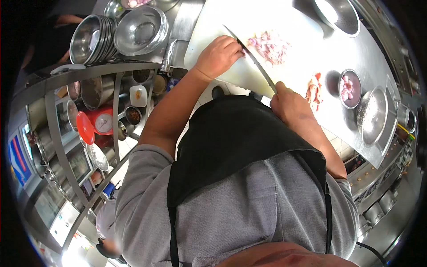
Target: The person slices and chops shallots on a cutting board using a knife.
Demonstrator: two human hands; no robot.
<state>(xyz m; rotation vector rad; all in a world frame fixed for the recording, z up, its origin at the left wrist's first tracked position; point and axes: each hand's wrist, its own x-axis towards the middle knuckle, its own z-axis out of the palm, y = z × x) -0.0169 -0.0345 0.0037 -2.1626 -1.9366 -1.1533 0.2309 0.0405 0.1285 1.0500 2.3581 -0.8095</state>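
My right hand [289, 104] is wrapped round the handle of a long kitchen knife [257, 62], whose blade slants up and left over the white cutting board [207, 33]. On the left side of the blade, my left hand [220, 58] is curled down on the board, fingertips close to the edge. A small pinkish bit shows at those fingertips, apparently an onion mostly hidden by the hand. Beyond the blade lies a heap of chopped pink onion [270, 48]. Reddish peelings [314, 92] sit in a separate pile to the right.
At right, a steel bowl [342, 101] holds peeled onions [347, 87], beside a perforated colander [374, 116]. A large metal bowl [351, 29] stands at the top right. Stacked steel bowls [91, 41] occupy the left counter, above shelves with a red scale [103, 123]. Another person [106, 222] is at lower left.
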